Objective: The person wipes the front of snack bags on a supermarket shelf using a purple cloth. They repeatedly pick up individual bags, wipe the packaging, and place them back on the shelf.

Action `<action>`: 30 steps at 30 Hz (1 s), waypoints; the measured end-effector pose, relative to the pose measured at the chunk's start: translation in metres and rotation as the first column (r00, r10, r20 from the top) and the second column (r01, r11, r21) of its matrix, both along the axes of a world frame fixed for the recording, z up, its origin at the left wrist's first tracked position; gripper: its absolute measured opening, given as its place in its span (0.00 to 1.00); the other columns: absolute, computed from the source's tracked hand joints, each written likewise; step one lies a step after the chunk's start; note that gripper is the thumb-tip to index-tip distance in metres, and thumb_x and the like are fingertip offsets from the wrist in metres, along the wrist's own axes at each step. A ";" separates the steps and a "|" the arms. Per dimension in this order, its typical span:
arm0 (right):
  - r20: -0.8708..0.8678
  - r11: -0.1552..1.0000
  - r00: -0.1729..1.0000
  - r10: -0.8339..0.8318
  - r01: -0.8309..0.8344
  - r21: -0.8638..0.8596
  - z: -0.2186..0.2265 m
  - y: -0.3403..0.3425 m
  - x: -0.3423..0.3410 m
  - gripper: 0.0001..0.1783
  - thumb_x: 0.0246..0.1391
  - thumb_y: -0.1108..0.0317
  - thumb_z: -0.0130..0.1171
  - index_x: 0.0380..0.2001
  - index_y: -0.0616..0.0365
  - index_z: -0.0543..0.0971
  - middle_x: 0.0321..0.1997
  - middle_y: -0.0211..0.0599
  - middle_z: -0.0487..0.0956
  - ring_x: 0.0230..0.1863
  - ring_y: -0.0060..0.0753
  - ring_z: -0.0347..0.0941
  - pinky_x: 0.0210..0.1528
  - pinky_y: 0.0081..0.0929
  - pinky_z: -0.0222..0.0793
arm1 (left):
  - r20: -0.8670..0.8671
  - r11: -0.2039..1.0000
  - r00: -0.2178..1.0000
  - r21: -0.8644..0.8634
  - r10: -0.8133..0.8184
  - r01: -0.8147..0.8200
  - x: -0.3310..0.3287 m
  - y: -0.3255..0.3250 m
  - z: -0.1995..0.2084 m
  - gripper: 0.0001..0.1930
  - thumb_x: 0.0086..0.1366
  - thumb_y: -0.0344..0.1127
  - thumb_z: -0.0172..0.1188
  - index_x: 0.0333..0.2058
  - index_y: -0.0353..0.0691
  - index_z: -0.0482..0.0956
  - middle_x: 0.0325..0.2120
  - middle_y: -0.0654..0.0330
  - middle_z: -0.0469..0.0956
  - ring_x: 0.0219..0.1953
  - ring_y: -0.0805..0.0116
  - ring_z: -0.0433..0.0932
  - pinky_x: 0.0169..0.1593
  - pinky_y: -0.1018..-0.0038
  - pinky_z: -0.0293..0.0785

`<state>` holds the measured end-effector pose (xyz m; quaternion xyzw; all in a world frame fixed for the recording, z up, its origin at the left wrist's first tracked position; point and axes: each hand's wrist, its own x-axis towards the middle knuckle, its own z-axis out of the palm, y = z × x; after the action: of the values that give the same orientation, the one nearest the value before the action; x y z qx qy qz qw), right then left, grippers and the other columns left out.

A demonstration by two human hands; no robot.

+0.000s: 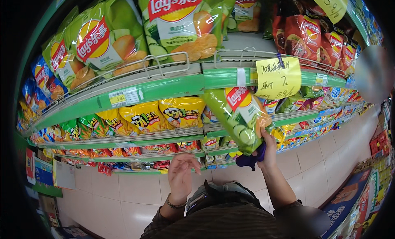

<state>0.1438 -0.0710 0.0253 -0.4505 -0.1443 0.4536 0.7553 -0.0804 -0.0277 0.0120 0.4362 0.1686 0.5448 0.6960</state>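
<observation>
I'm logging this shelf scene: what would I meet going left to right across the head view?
Blue chip bags, white shelf label with an arrow, left hand, green chip bag held in the right hand, red chip bags.

Two hands (182, 175), one in-hand green bag (238, 117), two handwritten yellow signs (279, 78)

Handwriting covers a yellow sign (278, 79) right of centre and another paper sign (331, 5) at upper right. White-on-red lettering marks the green chip bag (240, 119) near centre; a printed label (125, 96) sits on the shelf edge (168, 86), left of centre.
</observation>
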 end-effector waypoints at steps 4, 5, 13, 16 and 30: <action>-0.029 0.998 0.999 -0.027 0.026 -0.052 0.012 0.019 -0.005 0.13 0.50 0.61 0.49 0.29 0.62 0.69 0.20 0.34 0.72 0.13 0.23 0.66 0.09 0.18 0.60 | 0.047 0.997 0.996 0.020 -0.079 0.078 -0.001 0.003 -0.015 0.12 0.59 0.33 0.43 0.35 0.30 0.69 0.25 0.55 0.70 0.27 0.69 0.69 0.32 0.76 0.65; 0.023 0.999 1.000 0.003 -0.002 -0.037 0.013 0.021 -0.004 0.14 0.49 0.61 0.49 0.29 0.63 0.69 0.19 0.36 0.72 0.10 0.25 0.65 0.09 0.20 0.62 | 0.039 0.996 0.995 0.010 -0.094 0.094 -0.001 0.004 -0.015 0.11 0.59 0.32 0.43 0.35 0.30 0.69 0.25 0.55 0.70 0.27 0.70 0.69 0.32 0.77 0.65; 0.081 0.999 0.997 -0.010 0.013 -0.032 0.041 0.055 -0.020 0.20 0.48 0.55 0.52 0.30 0.64 0.68 0.20 0.38 0.73 0.12 0.30 0.69 0.10 0.20 0.62 | -0.468 0.836 0.841 0.548 0.271 0.036 0.020 0.041 0.011 0.17 0.55 0.28 0.49 0.45 0.34 0.67 0.37 0.54 0.68 0.34 0.70 0.68 0.39 0.76 0.64; 0.021 0.990 0.992 0.123 -0.124 0.063 0.045 0.070 -0.026 0.18 0.47 0.55 0.53 0.29 0.61 0.69 0.19 0.34 0.72 0.16 0.28 0.70 0.12 0.19 0.59 | -0.426 0.680 0.733 0.730 0.530 -0.068 0.041 0.043 0.046 0.22 0.53 0.28 0.51 0.49 0.35 0.65 0.47 0.53 0.63 0.41 0.67 0.67 0.44 0.72 0.63; 0.324 0.956 0.900 0.292 -0.269 -0.114 0.019 0.049 0.002 0.15 0.48 0.59 0.54 0.32 0.60 0.74 0.24 0.25 0.72 0.22 0.14 0.64 0.22 0.14 0.59 | -0.344 0.287 0.250 0.928 0.905 0.236 0.090 0.088 0.042 0.31 0.45 0.24 0.53 0.52 0.45 0.63 0.52 0.61 0.61 0.40 0.57 0.64 0.44 0.67 0.61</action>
<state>0.1460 -0.0218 0.0447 -0.5209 -0.3197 0.4781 0.6308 0.0094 0.0608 0.0540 0.8714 0.3147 0.3709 -0.0639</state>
